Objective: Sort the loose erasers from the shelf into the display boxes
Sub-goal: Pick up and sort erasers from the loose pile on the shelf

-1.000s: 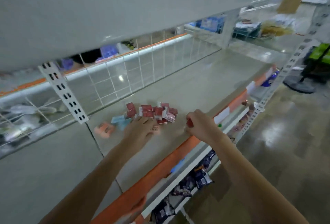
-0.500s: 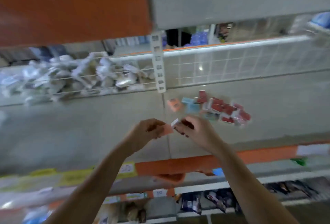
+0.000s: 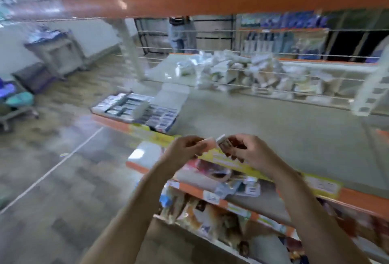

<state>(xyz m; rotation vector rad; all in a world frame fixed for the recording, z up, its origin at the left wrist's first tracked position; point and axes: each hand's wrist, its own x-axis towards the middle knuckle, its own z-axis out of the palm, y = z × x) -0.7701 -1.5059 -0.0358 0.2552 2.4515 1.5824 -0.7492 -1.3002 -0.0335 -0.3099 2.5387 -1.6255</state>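
Two hands meet over the front lip of the shelf (image 3: pixel 263 120). Left hand (image 3: pixel 183 150), fingers curled, pinches a peach-coloured eraser (image 3: pixel 207 144), its long axis running roughly nine to three, free end pointing toward three. Right hand (image 3: pixel 250 152) curls around a white-ended eraser (image 3: pixel 221 140), tilted, its end aimed toward ten o'clock; more may sit in that palm, too blurred to tell. The two erasers nearly touch. Both forearms rise from six o'clock, wrists bent inward. Out at ten o'clock on the shelf lie two open display boxes (image 3: pixel 134 109), side by side, filled with rows of small packed pieces. Farther at one o'clock, behind a wire rail, a heap of pale packets (image 3: pixel 248 72).
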